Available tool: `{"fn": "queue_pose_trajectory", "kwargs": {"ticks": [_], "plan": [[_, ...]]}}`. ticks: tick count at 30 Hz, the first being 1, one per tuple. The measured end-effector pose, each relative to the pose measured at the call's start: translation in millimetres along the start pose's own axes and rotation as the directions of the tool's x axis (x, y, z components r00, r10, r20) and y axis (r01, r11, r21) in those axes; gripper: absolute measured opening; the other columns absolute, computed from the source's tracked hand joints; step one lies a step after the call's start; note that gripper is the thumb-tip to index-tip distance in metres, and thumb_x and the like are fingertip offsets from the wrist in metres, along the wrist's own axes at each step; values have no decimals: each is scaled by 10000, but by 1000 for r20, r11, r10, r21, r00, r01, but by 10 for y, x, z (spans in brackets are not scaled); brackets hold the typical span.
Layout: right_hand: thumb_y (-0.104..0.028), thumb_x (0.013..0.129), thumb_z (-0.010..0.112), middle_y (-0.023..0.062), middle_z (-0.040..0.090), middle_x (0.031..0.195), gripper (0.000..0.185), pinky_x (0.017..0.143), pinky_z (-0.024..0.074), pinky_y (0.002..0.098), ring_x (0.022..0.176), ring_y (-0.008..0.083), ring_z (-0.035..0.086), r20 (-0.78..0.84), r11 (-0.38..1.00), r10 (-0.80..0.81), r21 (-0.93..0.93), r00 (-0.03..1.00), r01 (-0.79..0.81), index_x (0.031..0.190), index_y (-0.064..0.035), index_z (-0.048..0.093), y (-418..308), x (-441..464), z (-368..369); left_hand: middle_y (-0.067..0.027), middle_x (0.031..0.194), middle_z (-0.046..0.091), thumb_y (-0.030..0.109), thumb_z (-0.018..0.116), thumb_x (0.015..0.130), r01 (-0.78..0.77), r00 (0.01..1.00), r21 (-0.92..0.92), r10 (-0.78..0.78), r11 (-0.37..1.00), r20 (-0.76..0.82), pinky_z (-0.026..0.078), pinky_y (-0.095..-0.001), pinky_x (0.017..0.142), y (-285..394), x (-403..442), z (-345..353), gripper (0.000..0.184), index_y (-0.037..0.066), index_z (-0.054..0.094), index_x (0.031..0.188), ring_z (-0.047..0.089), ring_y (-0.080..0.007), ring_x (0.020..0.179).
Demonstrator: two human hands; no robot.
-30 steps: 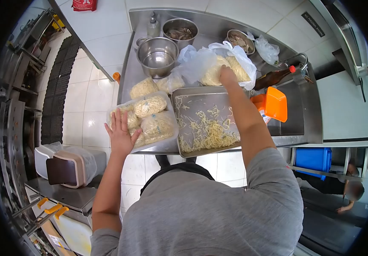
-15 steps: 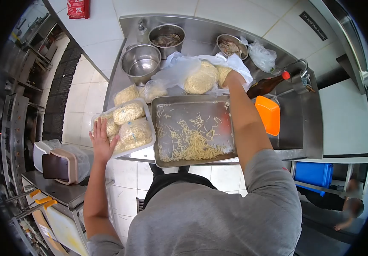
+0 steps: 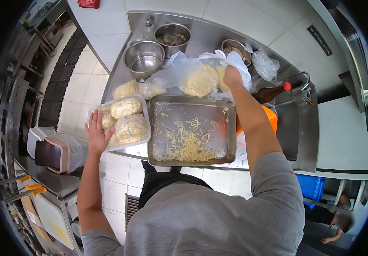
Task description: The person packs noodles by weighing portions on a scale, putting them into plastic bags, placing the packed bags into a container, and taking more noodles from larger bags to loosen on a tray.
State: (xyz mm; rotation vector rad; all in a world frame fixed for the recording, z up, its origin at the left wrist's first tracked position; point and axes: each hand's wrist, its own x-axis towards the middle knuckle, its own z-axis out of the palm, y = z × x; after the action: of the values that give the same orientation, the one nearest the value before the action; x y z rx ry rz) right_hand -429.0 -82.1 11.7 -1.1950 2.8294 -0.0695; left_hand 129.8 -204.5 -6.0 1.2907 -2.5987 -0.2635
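Observation:
My left hand (image 3: 98, 135) lies with fingers spread on the left side of a clear tub (image 3: 146, 128) holding several bagged noodle portions (image 3: 132, 129). Beside the tub is a metal tray (image 3: 150, 147) with loose noodles (image 3: 189, 147) on its bottom. Past the tray's back edge my right hand (image 3: 232, 78) reaches into an open white plastic bag (image 3: 244, 73); its fingers are hidden by the bag and the noodles. A large bundle of noodles (image 3: 200, 81) lies in the bag, left of this hand. Two more bagged portions (image 3: 125, 89) rest behind the tub.
Behind stand an empty steel pot (image 3: 144, 60), two metal containers of dark food (image 3: 173, 39) and a pump bottle (image 3: 149, 30). At right are a red-capped bottle (image 3: 271, 92), an orange container (image 3: 270, 118) and a sink (image 3: 289, 136). Another person (image 3: 341, 222) is at far right.
My right hand has shifted from the left noodle bundle to the right part of the bag. The tub under my left hand has moved left, away from the sink, and the tray sits farther left too.

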Motion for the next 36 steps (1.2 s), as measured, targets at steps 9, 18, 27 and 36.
{"fn": "queue_pose_trajectory", "kwargs": {"ticks": [9, 18, 27, 36], "plan": [[-162, 686, 575, 205, 658, 858, 215, 779, 495, 438, 860, 368, 629, -297, 977, -64, 177, 953, 121, 796, -14, 686, 75, 230, -601, -106, 1490, 240, 504, 567, 799, 8, 1000, 9, -7, 1000, -28, 130, -602, 1062, -37, -17, 73, 781, 150, 269, 1428, 202, -319, 1377], [56, 657, 555, 133, 650, 840, 272, 674, 483, 370, 759, 278, 619, -251, 675, -591, 367, 767, 640, 900, -42, 629, -668, -490, -868, -170, 1443, 294, 74, 684, 709, -163, 973, -133, 137, 978, -188, 157, -574, 1075, 920, 173, -195, 706, 120, 406, 1356, 231, -360, 1357], [43, 682, 540, 128, 619, 881, 262, 778, 460, 392, 893, 314, 580, -277, 536, -756, 259, 593, 804, 921, -56, 584, -652, -1213, -417, -223, 1170, 546, 193, 638, 811, -28, 998, -722, 59, 691, 17, 459, -398, 845, 2419, 1197, 748, 539, 75, 438, 1297, 582, -347, 1000], [35, 687, 539, 147, 601, 853, 252, 709, 464, 356, 810, 311, 587, -273, 554, -332, 719, 903, 421, 925, -48, 555, -256, -820, -518, -125, 1001, 657, 237, 635, 831, 12, 1000, -889, -16, 458, 5, 481, -403, 738, 2997, 2444, 613, 412, 52, 534, 1185, 629, -298, 894]]}}
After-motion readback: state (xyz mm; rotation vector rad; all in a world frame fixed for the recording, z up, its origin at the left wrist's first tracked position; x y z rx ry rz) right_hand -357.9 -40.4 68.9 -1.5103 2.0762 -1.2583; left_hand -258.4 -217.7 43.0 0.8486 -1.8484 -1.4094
